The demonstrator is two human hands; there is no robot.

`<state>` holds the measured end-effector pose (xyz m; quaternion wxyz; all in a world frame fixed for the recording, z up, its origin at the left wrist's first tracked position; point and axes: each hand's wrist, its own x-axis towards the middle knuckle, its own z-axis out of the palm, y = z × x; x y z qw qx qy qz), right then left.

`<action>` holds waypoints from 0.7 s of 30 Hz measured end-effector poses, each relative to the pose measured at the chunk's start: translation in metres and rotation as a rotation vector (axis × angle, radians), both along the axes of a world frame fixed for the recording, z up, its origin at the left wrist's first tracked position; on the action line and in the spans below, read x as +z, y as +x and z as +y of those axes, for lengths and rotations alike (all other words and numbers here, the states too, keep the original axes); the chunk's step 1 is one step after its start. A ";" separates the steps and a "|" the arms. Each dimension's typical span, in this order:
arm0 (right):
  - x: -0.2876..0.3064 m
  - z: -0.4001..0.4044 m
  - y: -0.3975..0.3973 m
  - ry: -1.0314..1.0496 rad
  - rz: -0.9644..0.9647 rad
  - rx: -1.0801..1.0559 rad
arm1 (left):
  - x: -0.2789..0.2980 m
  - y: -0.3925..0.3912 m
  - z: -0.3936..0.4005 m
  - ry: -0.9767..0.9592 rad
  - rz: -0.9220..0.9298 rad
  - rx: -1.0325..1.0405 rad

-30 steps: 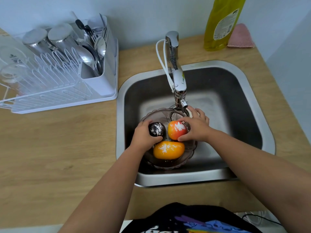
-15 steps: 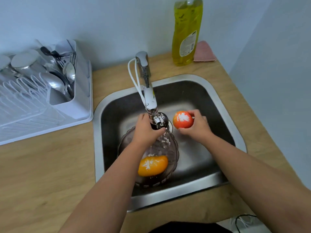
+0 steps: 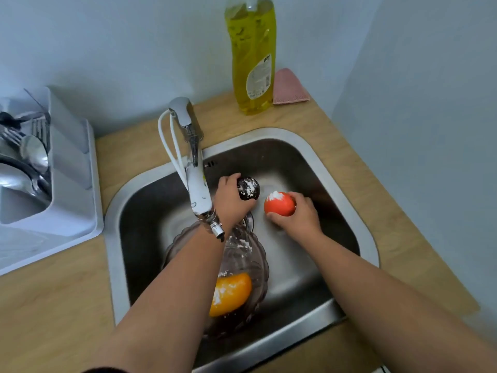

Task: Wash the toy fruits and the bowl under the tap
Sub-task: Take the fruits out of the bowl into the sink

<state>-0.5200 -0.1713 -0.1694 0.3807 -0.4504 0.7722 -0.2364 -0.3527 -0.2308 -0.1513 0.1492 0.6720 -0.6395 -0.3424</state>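
Note:
My left hand [image 3: 228, 200] grips a dark round toy fruit [image 3: 248, 188] smeared with white powder, held over the back of the sink beyond the tap spout [image 3: 200, 195]. My right hand [image 3: 298, 214] holds a red-orange toy fruit [image 3: 278, 204], also powdered, just right of the dark one and low over the sink floor. A clear scalloped bowl [image 3: 255, 254] sits in the front of the steel sink [image 3: 309, 162], partly under my left forearm. An orange toy fruit [image 3: 232, 292] with white powder lies inside the bowl. No water stream is visible from the spout.
A white dish rack [image 3: 72, 179] with spoons and forks stands left of the sink on the wooden counter [image 3: 53, 305]. A yellow dish soap bottle [image 3: 252, 57] and a pink cloth [image 3: 289, 87] stand behind the sink. A wall closes the right side.
Both hands lifted their fruits out of the bowl and carried them toward the back of the sink. The orange fruit stayed in the bowl. The camera view shifted right.

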 end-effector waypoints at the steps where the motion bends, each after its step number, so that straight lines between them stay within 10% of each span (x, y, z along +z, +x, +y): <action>1: -0.001 0.000 0.001 0.004 -0.008 -0.006 | -0.002 -0.001 -0.002 0.001 0.002 -0.004; 21: -0.004 0.004 -0.006 0.059 0.001 0.006 | -0.023 -0.010 -0.016 0.050 0.076 -0.127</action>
